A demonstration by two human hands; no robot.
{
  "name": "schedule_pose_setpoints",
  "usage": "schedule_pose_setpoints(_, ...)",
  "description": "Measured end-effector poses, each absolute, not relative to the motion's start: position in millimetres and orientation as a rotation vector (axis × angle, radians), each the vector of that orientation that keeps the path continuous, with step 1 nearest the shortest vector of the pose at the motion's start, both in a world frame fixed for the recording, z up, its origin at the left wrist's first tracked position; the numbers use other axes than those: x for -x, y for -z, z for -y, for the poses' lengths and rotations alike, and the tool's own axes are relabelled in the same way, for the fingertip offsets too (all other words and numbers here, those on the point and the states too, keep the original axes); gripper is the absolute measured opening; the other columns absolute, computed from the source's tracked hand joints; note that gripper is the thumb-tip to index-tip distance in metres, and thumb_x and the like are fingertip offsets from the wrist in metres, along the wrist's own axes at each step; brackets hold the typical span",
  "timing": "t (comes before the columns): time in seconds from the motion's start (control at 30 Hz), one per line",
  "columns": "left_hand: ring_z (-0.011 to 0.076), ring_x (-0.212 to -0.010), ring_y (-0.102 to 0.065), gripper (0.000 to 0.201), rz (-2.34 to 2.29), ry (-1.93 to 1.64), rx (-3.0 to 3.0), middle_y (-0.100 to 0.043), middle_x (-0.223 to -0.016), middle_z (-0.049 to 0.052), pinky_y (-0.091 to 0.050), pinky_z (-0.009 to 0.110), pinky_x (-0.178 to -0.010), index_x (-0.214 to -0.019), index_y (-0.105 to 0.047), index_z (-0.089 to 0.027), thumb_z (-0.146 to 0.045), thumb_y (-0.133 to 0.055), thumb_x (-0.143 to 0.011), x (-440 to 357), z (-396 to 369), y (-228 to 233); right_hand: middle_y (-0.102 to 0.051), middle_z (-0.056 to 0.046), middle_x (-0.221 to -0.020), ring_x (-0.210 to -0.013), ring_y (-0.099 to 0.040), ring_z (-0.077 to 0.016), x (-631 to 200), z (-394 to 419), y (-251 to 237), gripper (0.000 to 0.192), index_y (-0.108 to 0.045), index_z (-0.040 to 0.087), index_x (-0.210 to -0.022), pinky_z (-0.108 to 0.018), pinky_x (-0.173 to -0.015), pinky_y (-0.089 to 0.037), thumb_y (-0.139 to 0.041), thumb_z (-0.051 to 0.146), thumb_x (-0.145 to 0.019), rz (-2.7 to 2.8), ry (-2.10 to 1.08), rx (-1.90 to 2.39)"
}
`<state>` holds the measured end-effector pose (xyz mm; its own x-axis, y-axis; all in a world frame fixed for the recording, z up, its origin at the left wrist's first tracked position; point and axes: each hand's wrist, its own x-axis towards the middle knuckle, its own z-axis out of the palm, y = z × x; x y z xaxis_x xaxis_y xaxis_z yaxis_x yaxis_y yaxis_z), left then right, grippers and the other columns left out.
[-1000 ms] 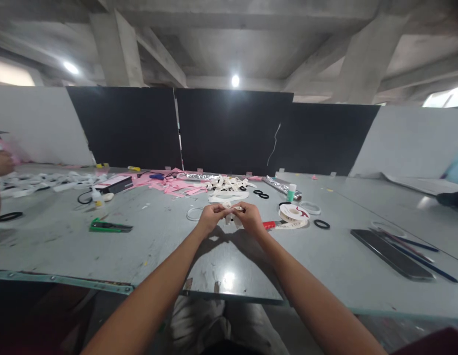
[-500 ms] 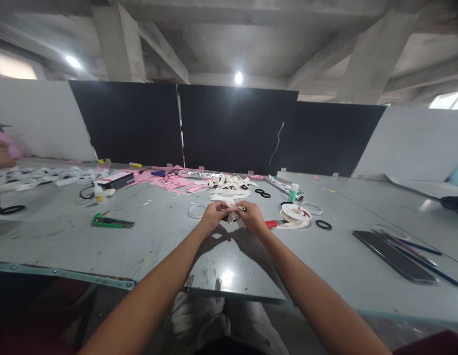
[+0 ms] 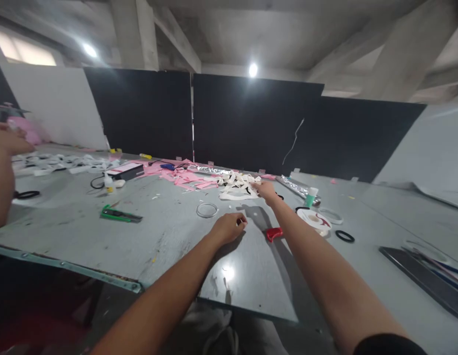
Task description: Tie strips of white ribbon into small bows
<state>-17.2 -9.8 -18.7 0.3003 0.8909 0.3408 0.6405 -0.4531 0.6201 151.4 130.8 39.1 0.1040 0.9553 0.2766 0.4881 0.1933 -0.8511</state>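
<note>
My right hand (image 3: 266, 191) stretches out to the right end of a pile of cream ribbon pieces (image 3: 236, 180), its fingertips closed on a ribbon piece there; the pile's edge and the fingers overlap. Just above the table, my left hand (image 3: 229, 228) is closed, with thumb and fingers curled together; whatever they hold, if anything, is too small to make out. A clear ring (image 3: 207, 210) lies up and left of it. Between my arms is a red-handled tool (image 3: 274, 233), partly covered by my right forearm. A ribbon spool (image 3: 314, 219) lies right of that forearm.
A green cutter (image 3: 121, 214) and a small glue bottle (image 3: 108, 182) lie left. Pink strips (image 3: 184, 177) and a foil roll (image 3: 293, 186) are at the back. A green-and-white tube (image 3: 311, 197), black ring (image 3: 344, 236) and dark flat case (image 3: 421, 276) lie right. Another person's arm (image 3: 2, 172) is far left.
My hands have parted. The right one has moved forward to the ribbon pile with the cream ribbon piece both were holding; the left stays near the table, lower. The view has turned slightly left.
</note>
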Motion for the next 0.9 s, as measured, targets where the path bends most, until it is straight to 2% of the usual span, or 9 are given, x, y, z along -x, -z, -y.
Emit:
schedule_pose_setpoints(0.1, 0.0194, -0.074, -0.06, 0.022, -1.48, -0.906, -2.186, -0.07, -0.086, 0.006, -0.04, 0.028, -0.067, -0.09, -0.069, -0.021, -0.029, -0.051, -0.082, 12.4, 3.0, 9.7, -0.044, 0.003, -0.049, -0.046, -0.041, -0.0086, -130.0, -156.8, -40.6, 0.029, -0.05, 0.017, -0.058, -0.022, -0.047, -0.038, -0.065, 0.036, -0.074, 1.607, -0.65, 1.451)
schedule_pose_setpoints(0.23, 0.0249, -0.091, -0.059, 0.021, -1.719, -0.801, -2.249, -0.067, -0.097, 0.011, -0.041, 0.032, -0.076, -0.095, -0.067, -0.021, -0.024, -0.051, -0.081, 14.9, -28.2, -10.2, -0.04, 0.004, -0.045, -0.047, -0.039, -0.0089, -120.1, -190.9, -41.9, 0.033, -0.046, 0.017, -0.052, -0.022, -0.049, -0.036, -0.066, 0.034, -0.072, 1.652, -0.601, 1.487)
schedule_pose_setpoints(0.43, 0.0317, -0.112, -0.048, 0.039, -1.943, -0.724, -2.308, -0.056, -0.12, 0.017, -0.038, 0.043, -0.09, -0.12, -0.055, -0.018, -0.024, -0.053, -0.081, 33.0, -93.9, -14.8, -0.047, 0.0, -0.051, -0.055, -0.046, -0.0124, -139.4, -233.3, -53.5, 0.028, -0.056, 0.015, -0.055, -0.025, -0.056, -0.038, -0.066, 0.036, -0.071, 1.808, -0.394, 1.605)
schedule_pose_setpoints(0.57, 0.0353, -0.114, -0.047, 0.048, -1.998, -0.612, -2.307, -0.058, -0.12, 0.018, -0.036, 0.048, -0.092, -0.125, -0.053, -0.019, -0.036, -0.057, -0.08, 36.6, -129.8, -0.4, -0.045, 0.001, -0.049, -0.05, -0.041, -0.01, -139.7, -251.8, -53.6, 0.029, -0.056, 0.014, -0.057, -0.025, -0.051, -0.038, -0.072, 0.037, -0.068, 1.813, -0.668, 1.581)
schedule_pose_setpoints(0.63, 0.0345, -0.109, -0.052, 0.041, -1.969, -0.565, -2.373, -0.063, -0.113, 0.017, -0.036, 0.047, -0.091, -0.119, -0.057, -0.019, -0.032, -0.057, -0.08, 36.4, -139.8, 4.9, -0.045, 0.002, -0.046, -0.047, -0.039, -0.0093, -135.1, -259.1, -48.9, 0.031, -0.055, 0.015, -0.056, -0.024, -0.049, -0.037, -0.074, 0.038, -0.067, 1.879, -0.831, 1.542)
schedule_pose_setpoints(0.7, 0.0315, -0.101, -0.057, 0.035, -1.909, -0.586, -2.422, -0.066, -0.105, 0.016, -0.038, 0.042, -0.087, -0.115, -0.061, -0.019, -0.025, -0.054, -0.081, 35.9, -144.7, 7.7, -0.047, 0.001, -0.046, -0.047, -0.042, -0.01, -130.3, -266.0, -43.0, 0.031, -0.056, 0.015, -0.056, -0.024, -0.049, -0.037, -0.073, 0.038, -0.068, 1.993, -0.853, 1.534)
schedule_pose_setpoints(0.77, 0.0285, -0.094, -0.06, 0.033, -1.845, -0.627, -2.411, -0.067, -0.102, 0.014, -0.041, 0.037, -0.082, -0.113, -0.062, -0.02, -0.02, -0.051, -0.082, 35.0, -146.3, 8.7, -0.056, -0.003, -0.053, -0.052, -0.05, -0.0132, -127.0, -271.7, -38.1, 0.024, -0.062, 0.015, -0.061, -0.025, -0.053, -0.039, -0.072, 0.035, -0.068, 2.121, -0.669, 1.574)
schedule_pose_setpoints(0.83, 0.0269, -0.093, -0.061, 0.033, -1.775, -0.641, -2.388, -0.068, -0.102, 0.013, -0.041, 0.034, -0.079, -0.111, -0.063, -0.022, -0.018, -0.051, -0.081, 33.2, -145.8, 9.2, -0.067, -0.008, -0.073, -0.068, -0.06, -0.0188, -125.9, -274.9, -35.4, 0.019, -0.069, 0.014, -0.077, -0.026, -0.062, -0.042, -0.071, 0.032, -0.069, 2.209, -0.372, 1.619)
schedule_pose_setpoints(0.9, 0.0258, -0.095, -0.061, 0.032, -1.696, -0.644, -2.388, -0.068, -0.104, 0.011, -0.041, 0.032, -0.079, -0.107, -0.066, -0.023, -0.016, -0.052, -0.079, 29.9, -143.9, 9.8, -0.07, -0.012, -0.097, -0.088, -0.063, -0.0235, -127.1, -274.2, -35.2, 0.033, -0.068, 0.015, -0.1, -0.028, -0.073, -0.043, -0.068, 0.034, -0.073, 2.212, -0.118, 1.656)
